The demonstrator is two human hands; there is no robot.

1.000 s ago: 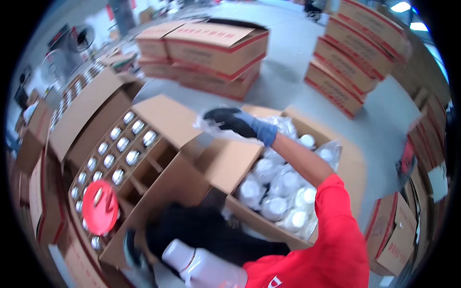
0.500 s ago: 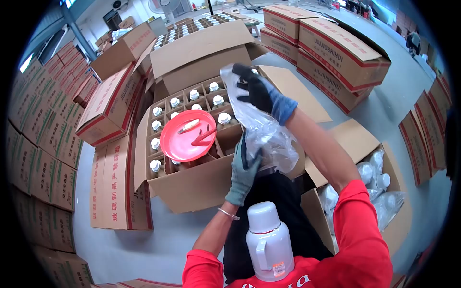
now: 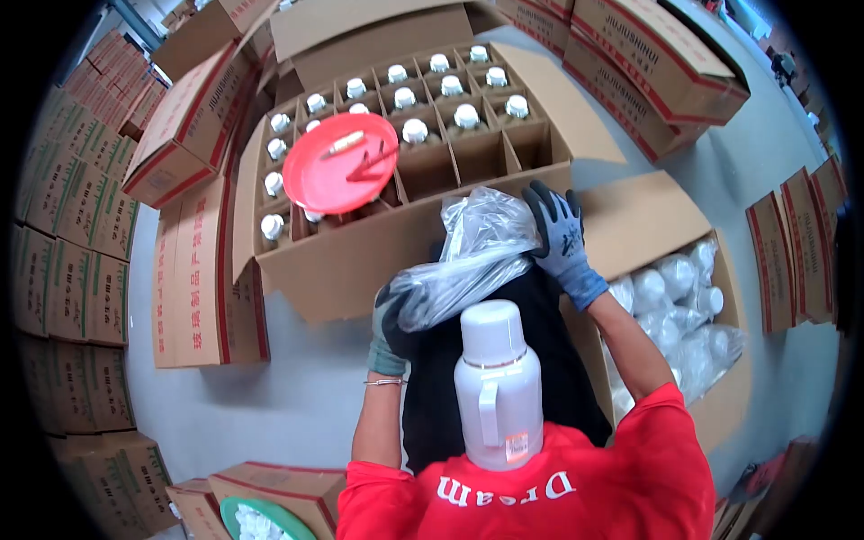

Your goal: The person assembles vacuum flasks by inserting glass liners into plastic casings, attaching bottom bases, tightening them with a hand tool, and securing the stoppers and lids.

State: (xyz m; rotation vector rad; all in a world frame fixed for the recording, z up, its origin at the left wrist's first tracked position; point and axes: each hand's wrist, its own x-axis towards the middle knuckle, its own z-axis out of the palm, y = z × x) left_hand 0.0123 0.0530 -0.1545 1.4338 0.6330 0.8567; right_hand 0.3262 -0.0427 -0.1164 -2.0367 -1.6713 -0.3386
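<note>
A crumpled clear plastic bag (image 3: 481,238) stretches between my two gloved hands above my lap. My left hand (image 3: 391,326) is closed round its lower left end. At the right end, my right hand (image 3: 560,232) grips the bag's edge, its thumb hidden. Just below, a white flask (image 3: 497,391) with a cup lid, a handle and an orange sticker stands upright against my red shirt. Ahead is an open carton (image 3: 360,274) with dividers and several white-capped bottles (image 3: 414,131). A red plate (image 3: 315,175) rests on top, holding a pale-handled tool (image 3: 343,144) and red strips (image 3: 371,166).
To my right, an open carton (image 3: 598,382) holds several plastic-wrapped white flasks (image 3: 679,310). Closed cartons (image 3: 202,279) stand at left, with stacks (image 3: 72,288) beyond. More cartons (image 3: 648,63) are at back right. A green basin (image 3: 238,508) of white pieces sits lower left.
My right hand has come down from over the carton, and the bag is now lower and gathered. My left hand has moved down and left. The view has tilted downward.
</note>
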